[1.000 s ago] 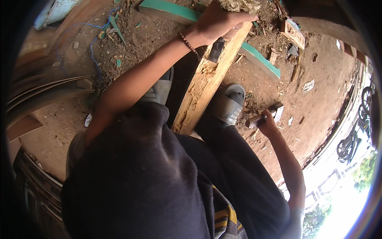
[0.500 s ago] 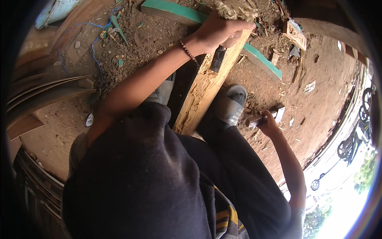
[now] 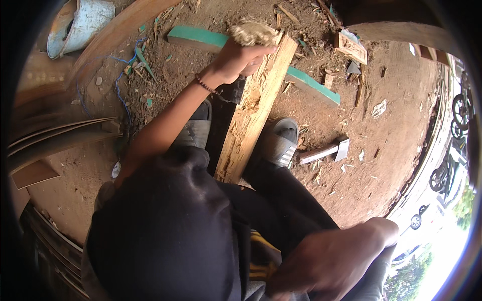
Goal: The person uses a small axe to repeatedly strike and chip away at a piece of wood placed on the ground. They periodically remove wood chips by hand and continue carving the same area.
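In front of me a long pale wooden beam with a rough, gouged upper face lies slanting away between my feet. My left hand is closed around a chisel, whose frayed, splayed wooden handle top sticks out above the fist. Its dark metal part shows below the hand, at the beam's left edge. Over my lap, my right hand is blurred and its fingers cannot be made out. A hatchet-like tool with a pale metal head rests on the ground right of my right sandal.
A green-topped wooden strip passes crosswise behind the beam. Wood chips and offcuts litter the dirt, with a small wooden block at far right. A pale blue bucket, blue string and curved boards are at left. Motorcycles stand at the right rim.
My right hand has let go of the hatchet-like tool, which now lies on the ground, and has come back over my lap. My left hand has shifted the chisel toward the beam's left edge.
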### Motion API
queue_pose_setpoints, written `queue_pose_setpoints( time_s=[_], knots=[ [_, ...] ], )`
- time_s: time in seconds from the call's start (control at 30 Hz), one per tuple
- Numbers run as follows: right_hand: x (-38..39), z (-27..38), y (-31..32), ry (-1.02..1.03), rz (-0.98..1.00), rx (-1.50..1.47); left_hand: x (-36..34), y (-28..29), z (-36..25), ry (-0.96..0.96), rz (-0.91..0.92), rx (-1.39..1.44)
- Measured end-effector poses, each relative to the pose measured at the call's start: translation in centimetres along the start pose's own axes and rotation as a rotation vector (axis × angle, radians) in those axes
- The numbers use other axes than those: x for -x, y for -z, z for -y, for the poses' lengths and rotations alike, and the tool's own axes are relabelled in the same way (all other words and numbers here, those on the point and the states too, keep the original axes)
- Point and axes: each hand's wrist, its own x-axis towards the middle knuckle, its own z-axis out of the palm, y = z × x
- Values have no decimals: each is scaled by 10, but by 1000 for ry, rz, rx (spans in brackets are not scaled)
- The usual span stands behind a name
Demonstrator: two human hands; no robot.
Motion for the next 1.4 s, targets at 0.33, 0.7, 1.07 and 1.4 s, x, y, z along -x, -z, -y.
queue_pose_setpoints(
  time_s=[0.33, 0.7, 1.07, 1.4],
  knots=[
    [-45, -8, -24, 258, -59, 135, 7, 6, -12, -55, 9, -38],
    [-8, 15, -16, 397, -297, -467, 43, -1, -2, -133, -212, -121],
    [11, -13, 2, 400, -477, -309, 38, -26, -16, -78, -184, -90],
    [53, -180, 70, -365, -1818, 196, -11, -41, -35, -181, -140, -127]
  ],
)
